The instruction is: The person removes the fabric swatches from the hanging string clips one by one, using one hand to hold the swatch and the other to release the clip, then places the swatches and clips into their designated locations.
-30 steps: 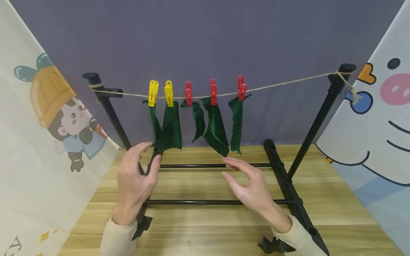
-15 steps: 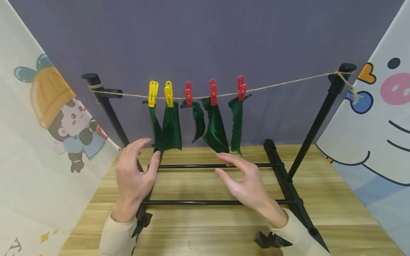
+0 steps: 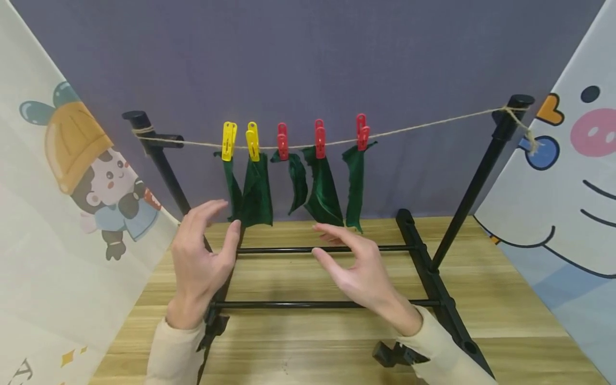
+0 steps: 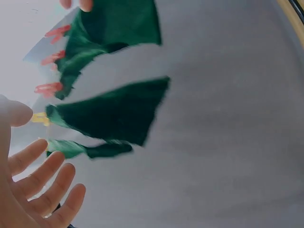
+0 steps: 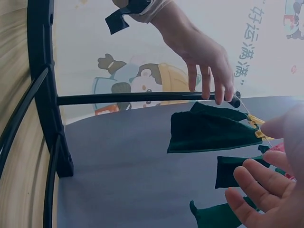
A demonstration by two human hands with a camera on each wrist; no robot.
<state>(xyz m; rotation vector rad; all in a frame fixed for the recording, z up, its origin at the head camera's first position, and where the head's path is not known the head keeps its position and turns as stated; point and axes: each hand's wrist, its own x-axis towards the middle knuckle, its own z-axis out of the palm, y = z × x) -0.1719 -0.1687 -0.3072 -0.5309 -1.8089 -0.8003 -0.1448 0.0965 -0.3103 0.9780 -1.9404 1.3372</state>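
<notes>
In the head view, dark green fabric pieces (image 3: 257, 195) hung from beige twine (image 3: 433, 123), long axes roughly vertical, loose ends downward, near the left hand (image 3: 202, 256) and right hand (image 3: 360, 270). Left wrist view: left fingers (image 4: 54, 190) spread. Right wrist view: right fingers (image 5: 261, 184) parted, loosely bent.

My head cam looked forward and down, over the table (image 3: 289, 342) to its far edge. Wrist cams, close in, rolled sideways, faced the backdrop (image 4: 228, 142); both caught green cloths (image 4: 107, 114), right also my left hand (image 5: 202, 48).
</notes>
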